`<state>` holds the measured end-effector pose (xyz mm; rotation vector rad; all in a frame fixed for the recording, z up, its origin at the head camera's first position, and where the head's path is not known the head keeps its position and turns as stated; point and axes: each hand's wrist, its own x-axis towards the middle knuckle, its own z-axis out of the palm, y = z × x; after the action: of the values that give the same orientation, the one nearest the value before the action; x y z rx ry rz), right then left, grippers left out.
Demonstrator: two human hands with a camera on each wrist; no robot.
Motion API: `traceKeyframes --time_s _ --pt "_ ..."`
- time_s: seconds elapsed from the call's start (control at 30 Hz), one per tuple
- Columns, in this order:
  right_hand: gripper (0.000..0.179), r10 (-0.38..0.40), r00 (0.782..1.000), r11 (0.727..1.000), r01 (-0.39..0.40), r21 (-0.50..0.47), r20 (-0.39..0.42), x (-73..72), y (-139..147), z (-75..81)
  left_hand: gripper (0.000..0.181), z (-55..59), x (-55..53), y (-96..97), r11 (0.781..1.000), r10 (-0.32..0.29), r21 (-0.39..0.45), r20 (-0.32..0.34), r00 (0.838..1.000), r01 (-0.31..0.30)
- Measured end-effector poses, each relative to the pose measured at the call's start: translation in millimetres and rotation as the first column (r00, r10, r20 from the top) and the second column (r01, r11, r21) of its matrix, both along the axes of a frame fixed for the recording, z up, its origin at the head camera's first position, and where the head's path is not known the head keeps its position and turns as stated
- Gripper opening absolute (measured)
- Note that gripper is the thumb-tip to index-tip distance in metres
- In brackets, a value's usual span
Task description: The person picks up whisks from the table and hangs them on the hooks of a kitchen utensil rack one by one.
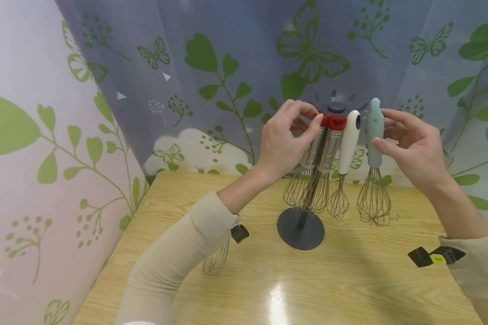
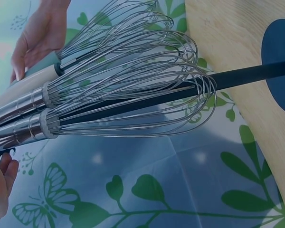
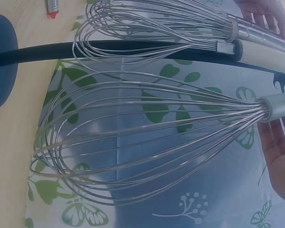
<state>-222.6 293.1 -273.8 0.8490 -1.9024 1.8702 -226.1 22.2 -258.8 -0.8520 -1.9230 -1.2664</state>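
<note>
Left hand [image 1: 286, 137] pinches a red-ended whisk [image 1: 312, 151] on a dark stand [image 1: 301, 232]; right hand [image 1: 416, 146] pinches a blue-green whisk [image 1: 375, 140] near it — an uneven tug might tip the stand.

The teal-handled whisk [image 1: 375, 153] is showing a soft, greyish blue-green above silvery wires, while the white-handled whisk [image 1: 346, 155] is wearing creamy white with a black oval at its end. The steel-handled whisks [image 1: 330, 149] are gleaming silver under bright red loops [image 1: 336, 128]. The stand [image 1: 298, 237] is standing out in dark charcoal against the bench [image 1: 329, 284], which is displaying yellowish wood grain. The blue-violet backdrop [image 1: 248, 45] is carrying green butterflies, leaves and dotted sprigs (a few small motifs are coming out white), and the pinkish side cloth [image 1: 16, 180] is repeating those green prints. The sleeves [image 1: 179, 243] are showing plain beige.
</note>
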Motion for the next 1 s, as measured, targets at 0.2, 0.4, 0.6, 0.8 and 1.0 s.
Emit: traceKeyframes --time_s 0.2,0.4,0.6,0.8,1.0 --pt "0.054 0.018 0.999 1.000 -0.019 0.018 0.036 0.4 1.3 3.2 0.013 -0.4 0.4 0.3 1.000 0.000 0.002 -0.001 1.000 0.000" --pt "0.055 0.040 0.999 0.998 -0.041 0.039 0.031 -1.4 4.1 5.1 0.013 -0.8 0.3 0.5 1.000 0.000 0.001 -0.006 1.000 0.000" --pt "0.055 0.073 0.997 0.996 -0.074 0.043 0.035 -2.4 5.7 8.3 0.014 -1.2 0.7 0.8 1.000 -0.003 0.002 0.000 1.000 0.003" --pt "0.056 0.072 0.996 0.995 -0.075 0.069 0.043 -3.9 6.9 11.7 0.013 -0.7 0.5 0.5 1.000 -0.002 -0.007 0.001 1.000 0.002" --pt "0.056 0.058 0.998 0.992 -0.062 0.112 0.035 -7.9 5.3 13.1 0.014 0.3 0.3 -0.4 1.000 0.002 -0.017 0.004 1.000 -0.002"
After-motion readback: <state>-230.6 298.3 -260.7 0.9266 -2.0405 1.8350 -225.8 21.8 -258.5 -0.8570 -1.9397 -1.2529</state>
